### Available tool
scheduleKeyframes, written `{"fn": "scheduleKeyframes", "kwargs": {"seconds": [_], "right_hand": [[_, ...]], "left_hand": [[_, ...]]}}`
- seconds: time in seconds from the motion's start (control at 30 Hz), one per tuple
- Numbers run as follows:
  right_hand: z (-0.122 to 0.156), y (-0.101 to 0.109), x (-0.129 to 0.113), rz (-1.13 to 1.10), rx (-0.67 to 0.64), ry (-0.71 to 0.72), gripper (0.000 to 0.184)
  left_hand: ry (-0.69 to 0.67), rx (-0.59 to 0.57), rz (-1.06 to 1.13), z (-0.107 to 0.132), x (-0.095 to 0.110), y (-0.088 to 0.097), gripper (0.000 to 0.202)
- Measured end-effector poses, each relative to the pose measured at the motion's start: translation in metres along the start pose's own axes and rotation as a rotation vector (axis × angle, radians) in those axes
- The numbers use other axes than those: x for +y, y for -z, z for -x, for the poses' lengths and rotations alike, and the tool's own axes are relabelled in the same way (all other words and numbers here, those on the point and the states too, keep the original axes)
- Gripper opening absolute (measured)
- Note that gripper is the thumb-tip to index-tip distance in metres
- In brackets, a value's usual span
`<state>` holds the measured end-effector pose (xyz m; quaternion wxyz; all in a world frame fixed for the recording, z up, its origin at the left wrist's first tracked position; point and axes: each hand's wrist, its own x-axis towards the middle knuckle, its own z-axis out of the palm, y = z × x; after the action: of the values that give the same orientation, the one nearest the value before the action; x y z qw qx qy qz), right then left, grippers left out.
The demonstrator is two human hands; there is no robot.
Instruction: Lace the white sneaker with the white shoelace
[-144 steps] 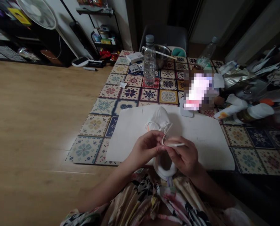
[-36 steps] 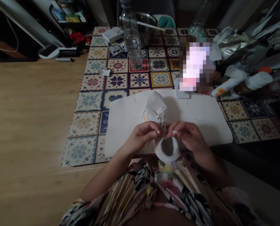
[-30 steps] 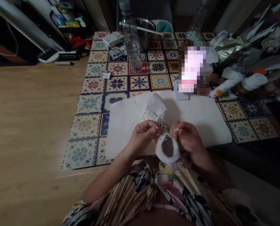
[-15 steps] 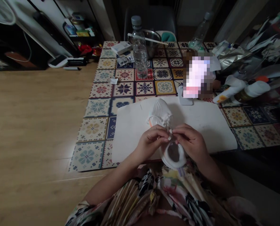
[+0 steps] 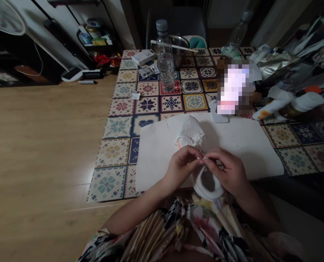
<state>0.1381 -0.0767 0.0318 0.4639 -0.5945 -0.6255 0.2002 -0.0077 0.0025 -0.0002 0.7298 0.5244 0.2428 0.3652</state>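
Observation:
A white shoe (image 5: 191, 127) lies on the white mat, its toe pointing away from me and its collar opening close to my lap. It has an orange stripe on the left side and a purple mark near the heel. Over the middle of the shoe, my left hand (image 5: 184, 164) pinches a white shoelace between thumb and fingertips. My right hand (image 5: 227, 167) meets it there, thumb and forefinger closed on the same lace. The fingertips touch and cover most of the lace between them.
The white mat (image 5: 156, 160) lies on a patterned tablecloth (image 5: 114, 153). Beyond it are a clear water bottle (image 5: 166, 62), a small box (image 5: 142, 57), a metal bowl (image 5: 180, 54) with chopsticks, and a phone (image 5: 234, 89) on a stand. Bottles (image 5: 298, 105) and bags crowd the right side.
The view has shifted slightly, so everything sits a little further right. My fingertips have drawn closer together over the lace, and the lace piece between them shows less.

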Motion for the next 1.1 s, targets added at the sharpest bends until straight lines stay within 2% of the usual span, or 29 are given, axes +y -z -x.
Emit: {"fn": "scheduleKeyframes", "kwargs": {"seconds": [0.13, 0.27, 0.33, 0.47, 0.63, 0.73, 0.93, 1.0, 1.1], "right_hand": [[0.004, -0.008, 0.005, -0.111, 0.094, -0.117, 0.006], [0.004, -0.010, 0.008, -0.166, 0.159, -0.181, 0.006], [0.003, -0.006, 0.007, -0.099, 0.108, -0.146, 0.013], [0.001, 0.004, 0.005, 0.108, -0.079, -0.007, 0.022], [0.001, 0.006, 0.007, 0.209, -0.042, 0.094, 0.008], [0.000, 0.003, 0.008, 0.171, -0.025, 0.055, 0.005], [-0.002, 0.001, 0.013, -0.154, -0.077, -0.154, 0.006], [-0.002, 0.003, 0.014, -0.200, -0.114, -0.165, 0.004], [-0.002, 0.004, 0.012, -0.139, -0.120, -0.108, 0.005]], "left_hand": [[0.009, -0.048, -0.140, 0.003, -0.002, 0.003, 0.026], [-0.001, -0.059, -0.153, 0.004, -0.004, 0.004, 0.022], [-0.005, -0.053, -0.143, 0.004, -0.004, 0.004, 0.020], [-0.030, -0.042, -0.167, 0.005, -0.003, 0.004, 0.018], [-0.102, -0.031, -0.261, 0.006, 0.000, 0.007, 0.016], [-0.126, -0.022, -0.292, 0.005, 0.001, 0.008, 0.016], [-0.121, -0.004, -0.271, 0.005, 0.002, 0.008, 0.014], [-0.093, 0.003, -0.240, 0.005, 0.002, 0.008, 0.014], [-0.014, 0.017, -0.184, 0.004, 0.003, 0.007, 0.014]]}}
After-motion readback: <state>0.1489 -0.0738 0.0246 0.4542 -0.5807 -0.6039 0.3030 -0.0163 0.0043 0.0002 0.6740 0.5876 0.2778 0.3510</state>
